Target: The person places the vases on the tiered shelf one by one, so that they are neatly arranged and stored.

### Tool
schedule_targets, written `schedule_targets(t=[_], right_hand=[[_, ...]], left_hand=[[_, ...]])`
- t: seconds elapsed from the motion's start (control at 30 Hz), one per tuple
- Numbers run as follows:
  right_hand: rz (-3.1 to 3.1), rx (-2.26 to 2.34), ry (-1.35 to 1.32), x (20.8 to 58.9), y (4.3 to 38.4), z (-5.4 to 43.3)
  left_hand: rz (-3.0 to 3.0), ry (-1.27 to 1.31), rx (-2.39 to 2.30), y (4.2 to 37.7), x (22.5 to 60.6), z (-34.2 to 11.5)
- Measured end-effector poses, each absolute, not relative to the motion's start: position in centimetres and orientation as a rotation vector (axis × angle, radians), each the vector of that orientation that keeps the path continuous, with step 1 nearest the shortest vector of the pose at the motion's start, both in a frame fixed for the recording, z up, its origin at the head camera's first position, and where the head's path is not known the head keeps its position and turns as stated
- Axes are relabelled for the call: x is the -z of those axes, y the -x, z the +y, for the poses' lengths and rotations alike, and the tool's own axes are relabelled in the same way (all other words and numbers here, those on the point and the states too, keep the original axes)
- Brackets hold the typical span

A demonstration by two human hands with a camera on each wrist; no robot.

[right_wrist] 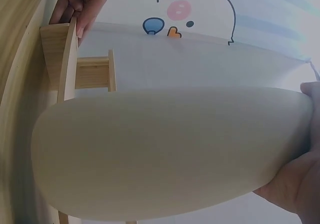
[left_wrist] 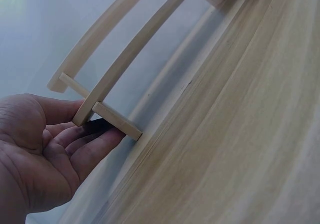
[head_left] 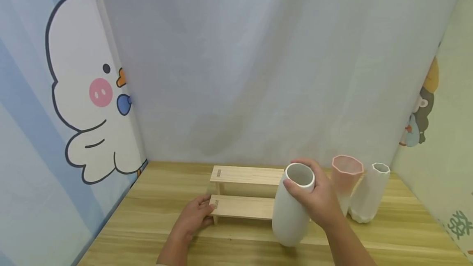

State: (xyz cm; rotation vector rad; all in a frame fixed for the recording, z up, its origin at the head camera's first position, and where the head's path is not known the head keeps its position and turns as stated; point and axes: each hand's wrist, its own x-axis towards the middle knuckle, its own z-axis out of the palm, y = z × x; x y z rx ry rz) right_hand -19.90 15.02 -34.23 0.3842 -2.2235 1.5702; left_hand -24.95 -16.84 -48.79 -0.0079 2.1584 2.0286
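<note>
My right hand grips a tall, smooth white vase around its rim, thumb at the near side. In the right wrist view the vase fills the middle, and part of my right hand shows at the edge. The vase overlaps the right end of a two-step wooden shelf in the head view. My left hand pinches the left end of the shelf's lower step, thumb on top. The left wrist view shows those fingers beneath the board, beside the leg.
To the right of the white vase stand a pink-and-white faceted vase and a narrower white faceted vase. All are on a wood-grain table. A pale curtain hangs behind, with printed cartoon panels at both sides.
</note>
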Motion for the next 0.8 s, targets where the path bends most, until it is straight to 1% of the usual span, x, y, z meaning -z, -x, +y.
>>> schedule_targets(t=[0.4,0.8], right_hand=[[-2.217,-1.666,-0.481,33.2,22.5,12.2],[-2.283,-1.692,-0.475,33.2,25.0,9.1]], left_hand=[[2.157,0.006,-2.027,25.0,48.7,-16.9],[2.131,-0.026,-2.055,25.0,48.9,-17.0]])
